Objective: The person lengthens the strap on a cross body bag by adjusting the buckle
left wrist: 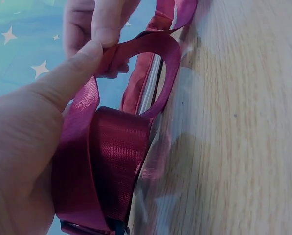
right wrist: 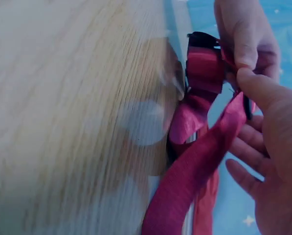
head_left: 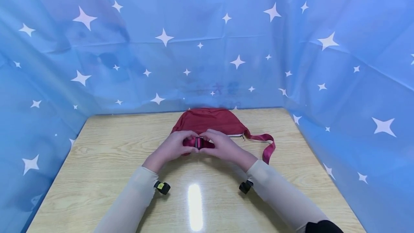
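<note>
A dark red bag (head_left: 213, 120) lies at the table's back edge, its zipper side towards the person. In front of it both hands meet at a black buckle (head_left: 199, 143) on the bag's red strap (right wrist: 185, 181). The left hand (head_left: 174, 146) pinches the strap between thumb and fingers; in the left wrist view that hand (left wrist: 33, 122) has a strap loop (left wrist: 119, 161) hanging beside it. From the other side the right hand (head_left: 224, 147) pinches the strap, thumb tip close to the left one. In the right wrist view the right hand's (right wrist: 282, 142) lower fingers are loosely bent.
The wooden table (head_left: 113, 154) reaches back to a blue curtain (head_left: 200, 17) with white stars. A loose strap end (head_left: 269, 148) curves over the table right of the bag. Black wrist cameras sit at both sleeves.
</note>
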`<state>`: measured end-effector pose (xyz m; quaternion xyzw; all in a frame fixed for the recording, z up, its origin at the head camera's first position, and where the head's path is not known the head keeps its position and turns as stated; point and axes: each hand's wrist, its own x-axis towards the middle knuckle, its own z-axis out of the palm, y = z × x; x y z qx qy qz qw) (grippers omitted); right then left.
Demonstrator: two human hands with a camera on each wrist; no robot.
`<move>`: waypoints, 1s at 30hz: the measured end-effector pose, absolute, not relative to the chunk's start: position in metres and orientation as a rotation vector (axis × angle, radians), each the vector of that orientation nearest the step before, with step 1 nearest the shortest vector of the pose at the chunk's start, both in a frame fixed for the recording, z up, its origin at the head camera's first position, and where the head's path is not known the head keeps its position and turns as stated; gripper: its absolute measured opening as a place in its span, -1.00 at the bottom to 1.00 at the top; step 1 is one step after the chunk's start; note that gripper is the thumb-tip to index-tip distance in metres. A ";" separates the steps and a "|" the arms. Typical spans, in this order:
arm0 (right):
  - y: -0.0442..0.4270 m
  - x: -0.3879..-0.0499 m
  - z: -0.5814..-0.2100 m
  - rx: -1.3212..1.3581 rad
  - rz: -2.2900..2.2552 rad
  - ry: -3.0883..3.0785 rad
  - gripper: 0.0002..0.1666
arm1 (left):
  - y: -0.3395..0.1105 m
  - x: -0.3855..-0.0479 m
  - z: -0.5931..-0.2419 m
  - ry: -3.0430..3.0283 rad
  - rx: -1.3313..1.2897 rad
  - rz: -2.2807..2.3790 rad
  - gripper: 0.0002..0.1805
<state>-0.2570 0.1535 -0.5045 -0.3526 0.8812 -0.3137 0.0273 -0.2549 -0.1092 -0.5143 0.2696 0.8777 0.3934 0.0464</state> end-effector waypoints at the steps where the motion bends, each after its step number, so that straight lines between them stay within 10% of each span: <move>1: 0.152 -0.257 -0.504 -1.103 -0.935 2.743 -0.49 | -0.110 -0.254 -0.514 2.683 0.810 1.194 -0.49; 16: 0.160 -0.255 -0.501 -1.453 -0.601 3.057 -0.40 | -0.126 -0.253 -0.511 2.741 0.839 1.150 -0.93; 30: 0.160 -0.247 -0.503 -1.277 -0.895 2.918 -0.38 | -0.125 -0.247 -0.507 2.706 0.833 1.239 -0.89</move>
